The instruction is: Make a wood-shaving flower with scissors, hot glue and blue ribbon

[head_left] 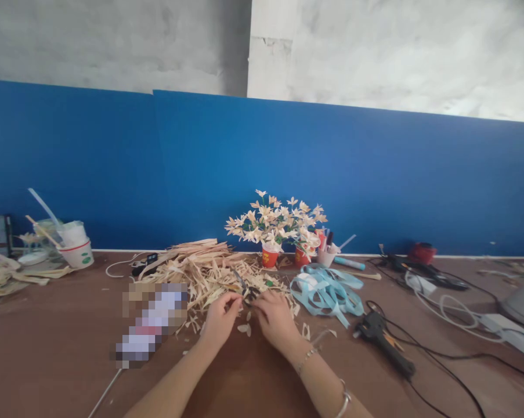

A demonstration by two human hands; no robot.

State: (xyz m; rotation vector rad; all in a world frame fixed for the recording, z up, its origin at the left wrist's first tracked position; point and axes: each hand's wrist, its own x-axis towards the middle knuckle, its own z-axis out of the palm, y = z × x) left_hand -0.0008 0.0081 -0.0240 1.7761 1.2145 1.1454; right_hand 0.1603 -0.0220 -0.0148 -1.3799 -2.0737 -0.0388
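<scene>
Both bare hands work low over a brown worktop (239, 386), taken here as the centre of the clock. The left hand (220, 316) has its fingers bent and the fingertips drawn in; whether they are clamped on anything cannot be told. The right hand (274, 318), palm down, curls its fingers toward the left; their grip likewise cannot be told. Dark-handled scissors (239, 280) lie just beyond the fingers at twelve o'clock, one blade slanting toward eleven. Pale petals (245, 330) lie on the worktop between the wrists, at six.

A heap of dry strips (201, 268) spreads from ten to twelve, lying between the hands and the flowers (266, 219) that stand in red cups (270, 257) between twelve and one. A white cup of pens (326, 256) is at two, and tangled blue ribbon (329, 295) near three crowds the right hand's outer side. Farther out, a glue gun (384, 342) lies between three and four, its black cord (444, 354) trailing rightward. A pixelated oblong item (151, 322) lies at nine; a white tub (78, 255) stands between nine and ten.
</scene>
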